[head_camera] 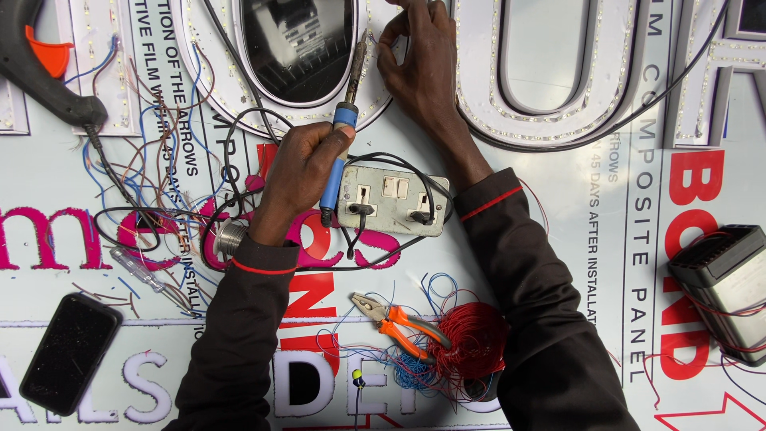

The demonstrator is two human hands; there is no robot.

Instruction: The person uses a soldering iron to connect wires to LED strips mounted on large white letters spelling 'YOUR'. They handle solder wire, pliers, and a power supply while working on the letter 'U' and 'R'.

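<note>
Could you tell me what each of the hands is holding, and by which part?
The left hand grips a soldering iron by its blue handle. The right hand pinches something too small to identify.

A printed composite panel (558,263) serves as the work surface. On it lie white channel letters (550,120) lined with LEDs, a socket box (392,201), pliers (399,323) beside a red wire bundle (475,339), a phone (70,351), a glue gun (44,76) and loose wires (152,199). A dark box (722,283), perhaps a power supply, sits at the right edge.
</note>
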